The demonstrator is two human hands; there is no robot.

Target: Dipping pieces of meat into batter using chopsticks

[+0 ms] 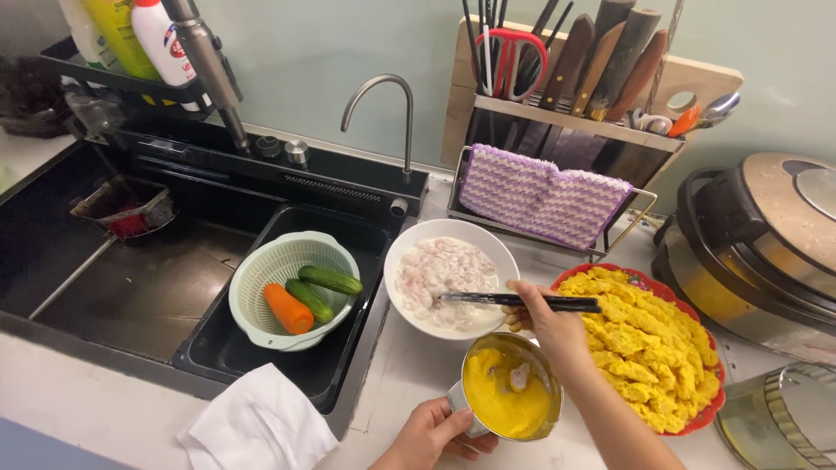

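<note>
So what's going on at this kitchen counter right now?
A person is working beside the sink. Their right hand holds black chopsticks reaching into a white bowl of pale raw pieces. Their left hand steadies a metal cup of yellow batter with a piece in it. A red plate on the right is piled with yellow coated pieces.

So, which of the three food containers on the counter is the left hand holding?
The left hand holds the small metal cup of yellow batter, nearest the camera. The white bowl of pale raw pieces and the red plate of yellow coated pieces stand unheld.
</note>
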